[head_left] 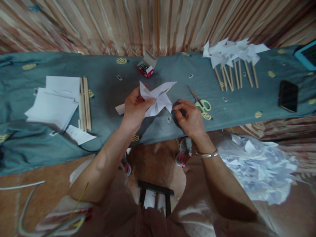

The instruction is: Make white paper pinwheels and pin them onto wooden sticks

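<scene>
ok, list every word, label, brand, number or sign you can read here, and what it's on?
None readable with confidence.
Small black-and-white printed marks on the green-blue tablecloth: look like lettering, too small and blurred.
Small red box: any print too small to make out.
Paper pinwheel in the left hand: no writing visible.
Dark phone: no text visible on it.
</scene>
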`<state>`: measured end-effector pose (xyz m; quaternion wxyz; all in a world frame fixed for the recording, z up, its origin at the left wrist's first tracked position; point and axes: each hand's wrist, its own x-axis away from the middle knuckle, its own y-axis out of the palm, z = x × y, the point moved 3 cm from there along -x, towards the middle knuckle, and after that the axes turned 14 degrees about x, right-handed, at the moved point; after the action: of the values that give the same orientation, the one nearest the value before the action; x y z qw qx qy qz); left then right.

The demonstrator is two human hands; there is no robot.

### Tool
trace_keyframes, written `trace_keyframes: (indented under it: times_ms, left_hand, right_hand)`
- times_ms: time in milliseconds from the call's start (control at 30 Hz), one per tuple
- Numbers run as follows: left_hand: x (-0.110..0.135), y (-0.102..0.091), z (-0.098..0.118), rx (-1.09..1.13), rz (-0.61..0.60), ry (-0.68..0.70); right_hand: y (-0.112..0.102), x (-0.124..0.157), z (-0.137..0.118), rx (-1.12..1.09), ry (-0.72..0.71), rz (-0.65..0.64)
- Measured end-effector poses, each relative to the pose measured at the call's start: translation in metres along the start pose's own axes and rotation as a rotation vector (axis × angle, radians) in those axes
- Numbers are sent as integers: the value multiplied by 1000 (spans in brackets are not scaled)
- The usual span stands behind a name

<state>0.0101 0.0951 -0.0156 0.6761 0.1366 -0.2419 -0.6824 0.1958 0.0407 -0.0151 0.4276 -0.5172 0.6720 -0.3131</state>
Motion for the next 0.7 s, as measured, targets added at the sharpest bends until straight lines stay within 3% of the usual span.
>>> trace_keyframes:
  times_ms: [233, 433, 700]
  left_hand:
    - [-2, -1, 1, 10, -6, 15]
    - [-3, -2, -1, 1, -17, 24]
    - [-1, -2, 0, 4, -1, -3]
  right_hand:
    - [-3, -1, -11, 22, 6, -59]
    - [3, -2, -11, 17, -114, -124]
    - [3, -1, -7, 1, -149, -165]
